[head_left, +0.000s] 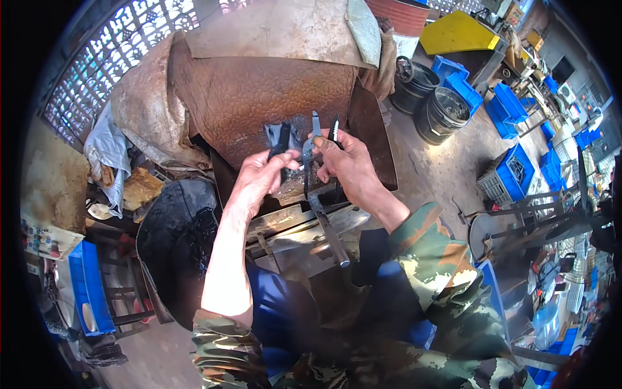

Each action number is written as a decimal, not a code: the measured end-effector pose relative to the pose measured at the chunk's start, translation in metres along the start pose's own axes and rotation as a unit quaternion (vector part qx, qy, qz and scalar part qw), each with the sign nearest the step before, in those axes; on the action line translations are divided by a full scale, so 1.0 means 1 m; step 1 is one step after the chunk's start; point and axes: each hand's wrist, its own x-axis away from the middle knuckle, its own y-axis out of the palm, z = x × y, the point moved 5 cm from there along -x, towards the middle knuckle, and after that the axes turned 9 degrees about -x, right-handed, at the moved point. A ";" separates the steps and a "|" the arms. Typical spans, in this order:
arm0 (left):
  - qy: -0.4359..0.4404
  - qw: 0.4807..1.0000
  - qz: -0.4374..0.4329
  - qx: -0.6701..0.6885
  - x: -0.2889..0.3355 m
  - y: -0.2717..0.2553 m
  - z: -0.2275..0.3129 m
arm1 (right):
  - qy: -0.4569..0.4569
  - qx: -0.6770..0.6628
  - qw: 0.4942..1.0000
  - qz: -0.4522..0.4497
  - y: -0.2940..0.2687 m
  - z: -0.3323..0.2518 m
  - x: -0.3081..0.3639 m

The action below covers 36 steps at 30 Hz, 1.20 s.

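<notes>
In my left hand [259,176] is a dark, flat, elongated piece [282,141], its upper end standing above my fingers. Closed around grey metal tool parts [315,123], my right hand [352,167] is just to the right. One part has a narrow blade-like tip; beside it rises a dark piece with a toothed edge [335,129]. A dark leg of the tool runs down below my fingers. Whether these parts are joined is hidden by my fingers. Both hands are close together over a dark metal-sided trough [372,139].
A metal bar [329,233] slopes toward me over wooden boards [278,223]. Behind the trough hangs a brown, crusted sheet [259,97]. A black bucket-like container [175,227] stands left. Black buckets [444,113] and blue crates [506,110] are on the right.
</notes>
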 end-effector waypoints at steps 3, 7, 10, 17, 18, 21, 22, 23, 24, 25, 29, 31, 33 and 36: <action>-0.070 0.996 0.045 -0.025 -0.015 -0.018 -0.018 | 0.006 -0.017 1.000 0.002 -0.004 -0.001 0.004; -0.109 0.990 0.051 -0.075 -0.025 -0.031 -0.043 | 0.010 0.004 1.000 0.013 -0.009 -0.003 0.011; -0.083 0.982 0.076 -0.149 -0.029 -0.032 -0.053 | -0.001 0.023 1.000 0.007 -0.012 -0.004 0.015; 0.014 0.960 -0.012 -0.280 -0.036 -0.026 -0.060 | -0.039 0.083 0.996 0.002 -0.017 -0.005 0.017; 0.025 0.953 -0.027 -0.300 -0.036 -0.025 -0.061 | -0.030 0.091 0.995 0.002 -0.018 -0.004 0.018; 0.076 0.949 -0.018 -0.305 -0.037 -0.024 -0.060 | -0.022 0.101 0.995 0.002 -0.018 -0.003 0.018; 0.084 0.949 -0.016 -0.305 -0.037 -0.023 -0.060 | -0.021 0.103 0.994 0.005 -0.017 -0.003 0.018; 0.105 0.944 -0.012 -0.314 -0.037 -0.022 -0.058 | -0.022 0.103 0.994 0.004 -0.017 -0.002 0.018; 0.134 0.939 -0.010 -0.317 -0.036 -0.021 -0.055 | -0.022 0.104 0.994 0.005 -0.017 -0.002 0.018; 0.125 0.939 -0.008 -0.321 -0.036 -0.021 -0.056 | -0.022 0.105 0.994 0.005 -0.017 -0.002 0.018; 0.104 0.940 -0.006 -0.326 -0.036 -0.026 -0.057 | -0.032 0.115 0.993 0.007 -0.019 -0.003 0.019; 0.084 0.943 -0.015 -0.322 -0.037 -0.027 -0.060 | -0.039 0.120 0.992 0.010 -0.022 -0.005 0.021; 0.115 0.935 -0.011 -0.336 -0.037 -0.024 -0.059 | -0.046 0.133 0.990 0.015 -0.023 -0.006 0.022; 0.123 0.938 -0.006 -0.323 -0.040 -0.019 -0.060 | -0.050 0.158 0.986 0.017 -0.024 -0.007 0.023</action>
